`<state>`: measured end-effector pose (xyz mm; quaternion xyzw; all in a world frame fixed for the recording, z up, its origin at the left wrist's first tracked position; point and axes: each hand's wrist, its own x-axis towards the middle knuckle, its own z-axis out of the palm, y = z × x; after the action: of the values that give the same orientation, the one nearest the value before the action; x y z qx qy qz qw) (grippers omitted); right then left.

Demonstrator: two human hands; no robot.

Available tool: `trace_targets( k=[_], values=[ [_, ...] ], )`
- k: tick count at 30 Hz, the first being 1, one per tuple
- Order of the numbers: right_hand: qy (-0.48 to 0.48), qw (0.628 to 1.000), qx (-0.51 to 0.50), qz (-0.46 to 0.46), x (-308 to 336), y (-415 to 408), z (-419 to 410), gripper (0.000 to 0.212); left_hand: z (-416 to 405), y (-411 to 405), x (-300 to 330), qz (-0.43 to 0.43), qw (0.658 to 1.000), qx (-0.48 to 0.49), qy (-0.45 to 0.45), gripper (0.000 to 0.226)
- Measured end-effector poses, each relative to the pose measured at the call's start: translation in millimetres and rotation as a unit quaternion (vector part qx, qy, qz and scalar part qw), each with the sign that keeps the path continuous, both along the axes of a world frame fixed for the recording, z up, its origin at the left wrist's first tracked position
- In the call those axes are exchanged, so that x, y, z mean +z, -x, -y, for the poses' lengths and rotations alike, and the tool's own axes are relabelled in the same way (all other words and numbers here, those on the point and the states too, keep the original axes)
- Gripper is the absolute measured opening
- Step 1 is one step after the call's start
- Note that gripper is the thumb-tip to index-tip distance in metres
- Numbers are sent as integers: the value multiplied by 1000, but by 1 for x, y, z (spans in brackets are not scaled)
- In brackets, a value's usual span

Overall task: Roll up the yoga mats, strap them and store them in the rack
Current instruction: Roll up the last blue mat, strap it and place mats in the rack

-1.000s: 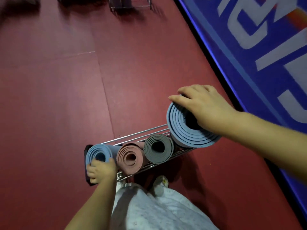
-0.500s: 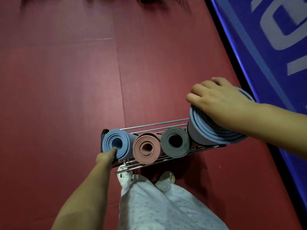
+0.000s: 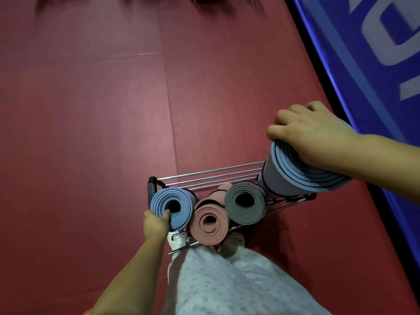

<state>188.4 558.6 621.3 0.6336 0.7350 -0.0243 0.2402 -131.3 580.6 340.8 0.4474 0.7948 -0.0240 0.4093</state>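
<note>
Nearest the camera hung a pale patterned garment (image 3: 227, 285), with light shoes (image 3: 234, 243) showing beneath it on the red floor (image 3: 91, 133). Just beyond stood the wire rack (image 3: 204, 176), its metal rods running left to right, with four rolled mats standing on end in a row. The left hand (image 3: 155, 223) pinched the rim of the small blue mat (image 3: 172, 206) at the rack's left end, thumb hooked at the roll's edge. Beside it stood the pink mat (image 3: 210, 220), a dark strap visible around its body, touching the grey mat (image 3: 246, 202) on its right. At the right end rose the large blue mat (image 3: 295, 173), tilted and standing higher than the others, a dark band round its lower part; the right hand (image 3: 318, 135) lay over its top with fingers curled round the rim, gripping it. Beyond the rack lay more red floor, and to the right a blue banner (image 3: 375, 64) with pale lettering. The work looked nearly done: all visible mats were rolled and in the rack, and what seemed left was seating the big roll squarely and letting go.
</note>
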Motion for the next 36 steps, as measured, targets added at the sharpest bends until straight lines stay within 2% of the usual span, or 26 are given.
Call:
trace_targets(
  k=[4, 9, 12, 17, 21, 28, 31, 32, 34, 36],
  values=[
    [4, 1000, 0, 5, -3, 3, -4, 42, 2, 4, 0, 9, 1000, 4, 26, 53],
    [4, 1000, 1, 1, -3, 3, -4, 43, -12, 1, -6, 33, 996, 55, 59, 59],
    [0, 1000, -21, -14, 2, -3, -3, 44, -21, 5, -22, 44, 994, 75, 67, 54],
    [-12, 998, -47, -28, 2, -6, 0, 45, -30, -4, -9, 36, 994, 68, 74, 53],
    [-18, 997, -61, -40, 1, -2, -4, 44, -37, -4, -4, 57, 988, 91, 113, 48],
    [-20, 995, -86, -50, 3, -5, -10, 46, -34, -12, 4, 137, 963, 153, 176, 58],
    [-17, 994, -92, -58, 3, -5, -12, 45, -25, -22, 8, 258, 908, 200, 261, 54],
    [-18, 994, -94, -60, 3, -5, -12, 44, -22, -27, 7, 286, 896, 199, 276, 52],
    [-22, 993, -99, -66, 3, -6, -14, 44, -14, -43, 6, 297, 895, 152, 297, 50],
    [-23, 991, -106, -76, 3, -6, -15, 43, -6, -64, 6, 295, 893, 130, 314, 33]
  ],
)
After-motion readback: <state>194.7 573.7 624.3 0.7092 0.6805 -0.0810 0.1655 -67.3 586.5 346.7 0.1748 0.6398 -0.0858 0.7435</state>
